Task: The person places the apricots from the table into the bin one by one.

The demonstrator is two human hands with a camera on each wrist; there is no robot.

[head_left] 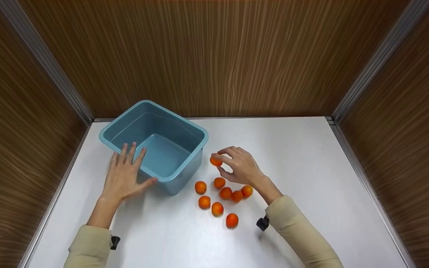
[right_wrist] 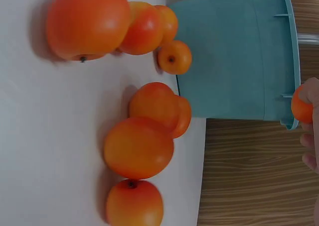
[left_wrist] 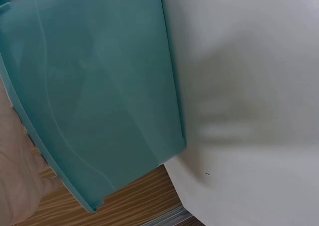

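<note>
Seven fruits (head_left: 222,197) lie loose on the table (head_left: 311,193), in a cluster at lower centre of the head view, just right of the tub's near corner. Nearest me is a single one (head_left: 232,220); the rest sit in a rough group above it, some touching.

My right hand (head_left: 238,166) is at centre frame, above the cluster, fingers and thumb pinching one fruit (head_left: 216,161) off the table. It hangs just right of the tub's rim, outside it. The right wrist view shows the same fruit at far right edge, beside the rim.

My left hand (head_left: 124,175) lies at centre left, fingers straight and flat on the tub's near-left rim, thumb toward the near corner. It grasps nothing; it appears to steady the tub.

The tub (head_left: 125,124), blue, sits upper left of centre on the table. Its interior shows no fruit.

Judgement: the work is at its start. None is in the tub, one is in hand on the way, seven remain on the table.
</note>
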